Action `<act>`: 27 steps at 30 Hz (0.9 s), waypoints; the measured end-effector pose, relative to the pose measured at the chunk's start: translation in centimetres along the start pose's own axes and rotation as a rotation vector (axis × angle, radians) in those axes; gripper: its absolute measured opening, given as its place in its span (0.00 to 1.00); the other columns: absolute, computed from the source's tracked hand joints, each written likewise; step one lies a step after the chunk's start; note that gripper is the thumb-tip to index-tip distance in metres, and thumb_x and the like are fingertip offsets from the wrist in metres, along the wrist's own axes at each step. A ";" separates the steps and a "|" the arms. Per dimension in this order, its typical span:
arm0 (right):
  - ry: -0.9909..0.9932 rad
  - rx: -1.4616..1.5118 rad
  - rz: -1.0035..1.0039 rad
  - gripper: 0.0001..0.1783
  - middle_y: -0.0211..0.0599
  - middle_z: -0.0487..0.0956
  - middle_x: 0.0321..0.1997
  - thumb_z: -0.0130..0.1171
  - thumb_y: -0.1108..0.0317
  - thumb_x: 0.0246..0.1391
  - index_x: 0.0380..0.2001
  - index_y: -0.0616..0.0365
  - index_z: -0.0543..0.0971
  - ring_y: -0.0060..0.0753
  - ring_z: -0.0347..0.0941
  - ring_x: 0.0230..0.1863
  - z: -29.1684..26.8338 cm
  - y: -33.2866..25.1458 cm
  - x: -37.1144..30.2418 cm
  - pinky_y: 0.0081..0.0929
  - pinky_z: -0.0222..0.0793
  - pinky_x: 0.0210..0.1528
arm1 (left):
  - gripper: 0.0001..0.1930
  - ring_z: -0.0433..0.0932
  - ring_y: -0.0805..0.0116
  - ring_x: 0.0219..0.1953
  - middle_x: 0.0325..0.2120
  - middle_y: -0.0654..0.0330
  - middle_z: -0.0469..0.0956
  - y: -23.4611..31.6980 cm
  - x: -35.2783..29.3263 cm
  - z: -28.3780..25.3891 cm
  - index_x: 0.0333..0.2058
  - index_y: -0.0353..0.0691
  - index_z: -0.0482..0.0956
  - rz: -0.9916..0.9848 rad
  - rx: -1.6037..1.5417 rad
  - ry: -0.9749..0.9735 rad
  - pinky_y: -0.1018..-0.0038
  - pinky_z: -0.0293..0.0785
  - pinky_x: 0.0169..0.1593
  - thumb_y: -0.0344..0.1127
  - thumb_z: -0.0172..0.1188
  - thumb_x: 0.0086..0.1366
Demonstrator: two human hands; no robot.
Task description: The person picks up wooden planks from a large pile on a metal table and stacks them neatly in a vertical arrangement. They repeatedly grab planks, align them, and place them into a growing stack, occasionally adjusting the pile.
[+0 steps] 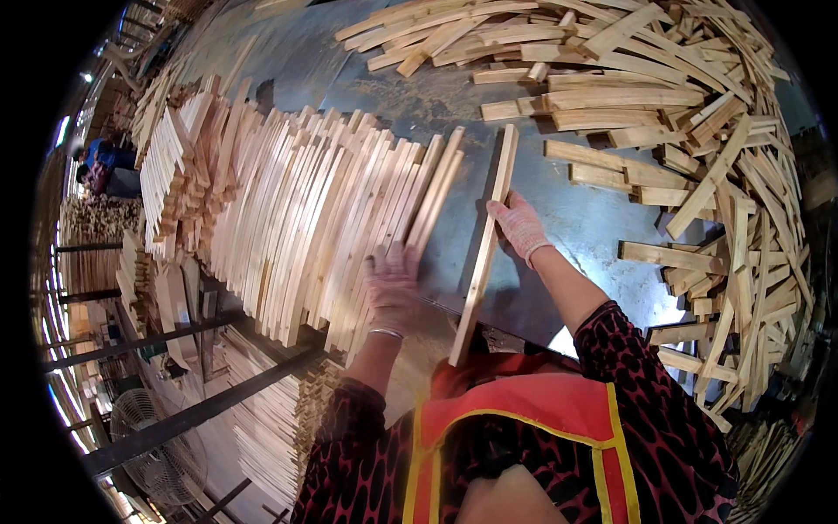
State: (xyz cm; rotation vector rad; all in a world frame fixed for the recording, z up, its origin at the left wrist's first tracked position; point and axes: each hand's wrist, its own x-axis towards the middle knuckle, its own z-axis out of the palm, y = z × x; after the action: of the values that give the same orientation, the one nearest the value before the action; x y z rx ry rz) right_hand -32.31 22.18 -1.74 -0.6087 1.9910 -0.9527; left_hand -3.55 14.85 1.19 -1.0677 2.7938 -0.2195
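Head view: right grip point(521, 229) has one stick point(477, 279) held between thumb and fingers, past its middle toward the far end. Near end of the stick points back at the vest point(524, 402); can't tell if they touch. Left grip point(391, 284) is blurred, fingers spread over the right edge of the row point(305, 210); looks unclenched, can't tell how hard it presses.

Step in hand looks like laying sticks side by side. To do it well, I'd:
- turn the held stick parallel to the row before contact; there's a gap between them
- use the left grip as a backstop so the edge doesn't splay; the outermost sticks by its fingertips already lean out
- even up the ends; far ends, beyond the left grip, are ragged
- pinch nearer mid-length, less droop at the near end
- keep fingers out of the closing gap

Containers: no bin or box I can make out by either grip. Row, left of the left grip, and tangled pile point(646, 118), beyond and right of the right grip, both sit loose on the worktop point(546, 205).
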 end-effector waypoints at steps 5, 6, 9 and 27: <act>-0.012 -0.169 0.071 0.31 0.60 0.84 0.52 0.56 0.48 0.65 0.61 0.61 0.75 0.61 0.80 0.57 1.7 -1.2 -0.4 0.49 0.73 0.59 | 0.34 0.62 0.48 0.71 0.63 0.48 0.70 0.1 -0.2 1.9 0.66 0.33 0.68 0.066 -0.227 0.062 0.50 0.53 0.75 0.40 0.56 0.61; 0.015 -0.175 0.087 0.30 0.60 0.85 0.49 0.54 0.49 0.65 0.60 0.61 0.75 0.60 0.81 0.54 2.1 -1.1 -0.6 0.50 0.75 0.57 | 0.30 0.70 0.46 0.65 0.62 0.46 0.71 -0.3 -0.2 0.9 0.64 0.32 0.68 0.105 -0.298 0.191 0.53 0.65 0.68 0.37 0.53 0.64; -0.084 -0.143 0.160 0.29 0.58 0.86 0.42 0.52 0.50 0.66 0.60 0.62 0.75 0.59 0.84 0.45 4.0 -3.8 -1.2 0.50 0.78 0.51 | 0.33 0.72 0.42 0.64 0.65 0.40 0.69 -2.3 -1.9 -3.3 0.67 0.30 0.66 -0.010 -0.774 -0.082 0.54 0.68 0.68 0.33 0.54 0.63; -0.061 -0.910 -0.521 0.40 0.50 0.81 0.60 0.57 0.40 0.64 0.69 0.55 0.70 0.52 0.78 0.61 9.0 -17.3 5.7 0.40 0.72 0.65 | 0.35 0.77 0.50 0.51 0.48 0.50 0.78 -10.8 -0.5 0.1 0.64 0.41 0.72 -0.025 -0.311 -0.015 0.52 0.72 0.53 0.60 0.58 0.68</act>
State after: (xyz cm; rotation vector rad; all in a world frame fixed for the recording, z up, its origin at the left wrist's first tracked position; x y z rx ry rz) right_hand -26.65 4.35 6.09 -1.6861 2.1952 -0.2242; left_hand 3.84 7.25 3.16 -1.1592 2.8647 0.2285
